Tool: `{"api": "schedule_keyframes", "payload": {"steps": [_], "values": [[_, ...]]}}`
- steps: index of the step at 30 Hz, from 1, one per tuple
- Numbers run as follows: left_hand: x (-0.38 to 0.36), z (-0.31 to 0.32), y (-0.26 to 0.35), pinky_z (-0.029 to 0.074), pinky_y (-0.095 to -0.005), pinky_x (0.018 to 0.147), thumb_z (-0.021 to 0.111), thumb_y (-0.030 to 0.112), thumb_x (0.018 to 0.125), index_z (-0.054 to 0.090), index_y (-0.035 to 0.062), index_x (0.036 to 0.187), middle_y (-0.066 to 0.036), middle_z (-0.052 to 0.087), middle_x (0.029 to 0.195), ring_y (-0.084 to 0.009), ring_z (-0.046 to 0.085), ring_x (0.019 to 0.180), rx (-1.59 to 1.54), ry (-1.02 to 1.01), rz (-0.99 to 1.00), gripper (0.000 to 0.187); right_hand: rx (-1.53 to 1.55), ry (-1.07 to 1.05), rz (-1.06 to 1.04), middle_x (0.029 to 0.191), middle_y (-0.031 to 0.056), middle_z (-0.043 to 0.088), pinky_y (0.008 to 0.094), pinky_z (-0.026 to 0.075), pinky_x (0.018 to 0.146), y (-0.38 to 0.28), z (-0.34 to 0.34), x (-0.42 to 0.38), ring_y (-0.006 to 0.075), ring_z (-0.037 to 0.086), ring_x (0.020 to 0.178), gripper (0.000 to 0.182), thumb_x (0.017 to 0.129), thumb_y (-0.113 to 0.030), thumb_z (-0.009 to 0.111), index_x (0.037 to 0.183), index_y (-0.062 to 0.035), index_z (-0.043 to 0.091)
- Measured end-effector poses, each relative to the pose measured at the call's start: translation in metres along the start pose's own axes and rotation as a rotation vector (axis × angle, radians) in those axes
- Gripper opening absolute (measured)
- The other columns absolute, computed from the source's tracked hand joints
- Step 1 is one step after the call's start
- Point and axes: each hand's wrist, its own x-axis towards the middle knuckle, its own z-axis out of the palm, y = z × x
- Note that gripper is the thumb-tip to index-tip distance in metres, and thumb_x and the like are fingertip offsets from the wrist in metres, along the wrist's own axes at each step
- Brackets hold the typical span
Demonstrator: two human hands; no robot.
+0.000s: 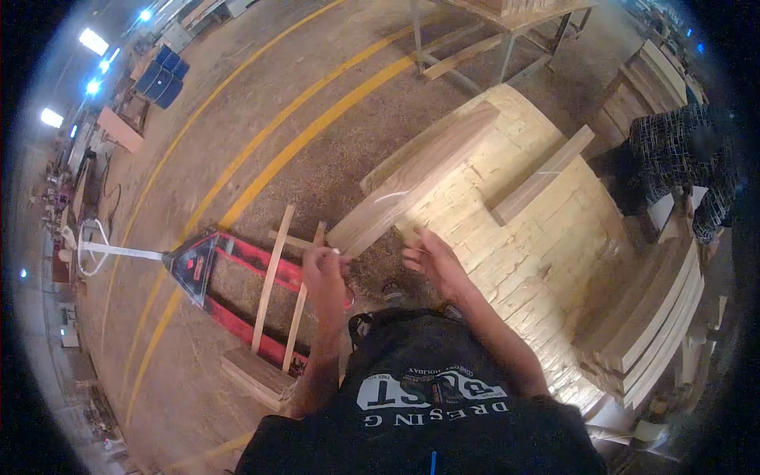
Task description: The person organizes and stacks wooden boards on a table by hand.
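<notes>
My left hand (323, 277) is at the near end of a long wooden board (419, 178), its fingers bent together around something small. A small white spot shows at the fingertips, and I cannot tell what it is. Close to the board's right side, my right hand (437, 265) has its fingers loosely curved and apart, with nothing seen in them. The board lies along the left side of a work table with a pale, yellowish, wrinkled covering (546, 261). A shorter wooden piece (546, 174) rests farther right on that covering.
On my left is a red pallet truck (245, 261) with wooden strips (273, 277) across its forks. Stacked wooden boards (649, 317) stand at the right, near a person in a patterned top (681, 158). A metal-legged table (507, 47) stands ahead; yellow lines (317, 119) cross the floor.
</notes>
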Motion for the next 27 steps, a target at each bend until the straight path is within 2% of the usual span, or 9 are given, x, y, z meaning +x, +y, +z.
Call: {"api": "schedule_keyframes", "payload": {"steps": [2, 5, 8, 13, 14, 16, 18, 20, 27], "values": [[-0.012, 0.013, 0.002, 0.054, -0.0284, 0.063, 0.054, -0.001, 0.091, 0.052, -0.0003, 0.100, -0.013, 0.058, 0.100, -0.0185, 0.066, 0.075, 0.048, -0.103, 0.245, 0.009, -0.114, 0.012, -0.008, 0.119, 0.0066, 0.055, 0.0355, 0.050, 0.090, -0.009, 0.021, 0.008, 0.0205, 0.058, 0.104, 0.056, 0.097, -0.046, 0.056, 0.138, -0.0108, 0.045], [-0.034, 0.030, 0.005, 0.054, -0.0273, 0.064, 0.054, -0.002, 0.090, 0.055, -0.0016, 0.112, -0.011, 0.060, 0.092, -0.0177, 0.067, 0.073, 0.001, -0.215, 0.327, 0.022, -0.119, -0.009, -0.083, 0.126, 0.0068, 0.052, 0.0380, 0.048, 0.094, -0.021, 0.035, 0.018, 0.0203, 0.055, 0.111, 0.058, 0.097, -0.043, 0.059, 0.141, -0.0105, 0.042], [-0.069, 0.050, 0.012, 0.054, -0.0273, 0.066, 0.055, -0.002, 0.089, 0.051, -0.0021, 0.128, -0.008, 0.060, 0.087, -0.0171, 0.067, 0.074, -0.089, -0.488, 0.148, 0.040, 0.035, 0.197, -0.218, 0.123, 0.0077, 0.054, 0.0400, 0.047, 0.097, -0.026, 0.030, 0.016, 0.0212, 0.054, 0.112, 0.060, 0.096, -0.047, 0.057, 0.140, -0.0091, 0.042], [-0.084, 0.060, 0.028, 0.055, -0.0275, 0.069, 0.057, -0.002, 0.087, 0.055, -0.0037, 0.123, -0.010, 0.063, 0.091, -0.0174, 0.070, 0.080, -0.174, -0.891, 0.209, 0.036, 0.518, -0.373, -0.456, 0.117, 0.0109, 0.056, 0.0325, 0.054, 0.076, -0.075, -0.028, -0.029, 0.0178, 0.060, 0.086, 0.054, 0.094, -0.045, 0.051, 0.131, -0.0052, 0.047], [-0.083, 0.063, 0.030, 0.055, -0.0276, 0.067, 0.059, -0.002, 0.087, 0.057, -0.0032, 0.114, -0.010, 0.064, 0.090, -0.0167, 0.069, 0.077, -0.155, -0.848, 0.297, 0.027, 0.624, -0.291, -0.479, 0.109, 0.0106, 0.056, 0.0283, 0.054, 0.065, -0.079, -0.029, -0.041, 0.0152, 0.058, 0.074, 0.055, 0.093, -0.038, 0.054, 0.132, -0.0009, 0.045], [-0.085, 0.070, 0.040, 0.055, -0.0287, 0.062, 0.062, 0.000, 0.086, 0.055, -0.0008, 0.091, -0.009, 0.066, 0.083, -0.0155, 0.067, 0.068, -0.159, -0.763, 0.338, 0.008, 0.877, -0.396, -0.452, 0.105, 0.0097, 0.056, 0.0282, 0.054, 0.066, -0.088, -0.020, -0.058, 0.0150, 0.057, 0.074, 0.055, 0.092, -0.034, 0.055, 0.133, 0.0010, 0.044], [-0.082, 0.068, 0.049, 0.054, -0.0294, 0.061, 0.063, 0.002, 0.086, 0.056, -0.0003, 0.090, -0.009, 0.066, 0.081, -0.0154, 0.066, 0.066, -0.138, -0.793, 0.283, 0.008, 1.179, -0.548, -0.399, 0.096, 0.0076, 0.053, 0.0280, 0.054, 0.066, -0.091, -0.022, -0.066, 0.0148, 0.057, 0.074, 0.055, 0.089, -0.024, 0.058, 0.133, 0.0050, 0.042], [-0.080, 0.069, 0.059, 0.054, -0.0300, 0.059, 0.064, 0.003, 0.086, 0.057, 0.0003, 0.089, -0.008, 0.066, 0.080, -0.0152, 0.065, 0.064, -0.101, -0.810, 0.232, 0.008, 1.217, -0.555, -0.409, 0.096, 0.0080, 0.053, 0.0286, 0.054, 0.067, -0.094, -0.024, -0.069, 0.0149, 0.057, 0.074, 0.054, 0.089, -0.024, 0.058, 0.132, 0.0047, 0.042], [-0.077, 0.108, 0.099, 0.051, -0.0359, 0.056, 0.072, 0.005, 0.078, 0.057, 0.0061, 0.086, -0.010, 0.057, 0.072, -0.0265, 0.062, 0.062, 0.110, -0.771, 0.825, 0.018, 0.971, -0.365, -0.401, 0.102, 0.0131, 0.052, 0.0306, 0.055, 0.069, -0.107, -0.003, -0.057, 0.0183, 0.056, 0.079, 0.045, 0.089, -0.026, 0.059, 0.121, 0.0031, 0.045]]}}
